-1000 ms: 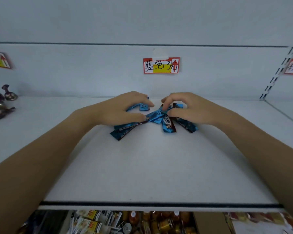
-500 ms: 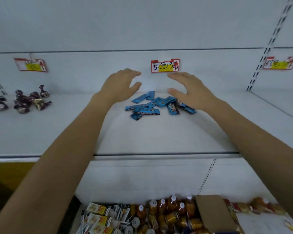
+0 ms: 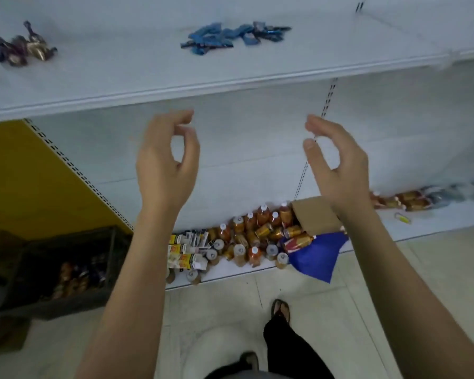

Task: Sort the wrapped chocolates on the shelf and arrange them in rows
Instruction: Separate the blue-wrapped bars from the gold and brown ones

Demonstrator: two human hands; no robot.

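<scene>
Blue wrapped chocolates [image 3: 230, 36] lie heaped on the shelf [image 3: 148, 88], above and beyond both hands. The left hand [image 3: 167, 162] and right hand [image 3: 337, 162] hover below its edge, fingers loosely curled, empty. Purple chocolates [image 3: 19, 49] sit up-left of the left hand.

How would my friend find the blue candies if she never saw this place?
Look at the white upper shelf running across the top. Near its middle lies a loose pile of blue wrapped chocolates. They are flat, long and blue, unlike the twisted purple and gold chocolates far off at the left end.
</scene>
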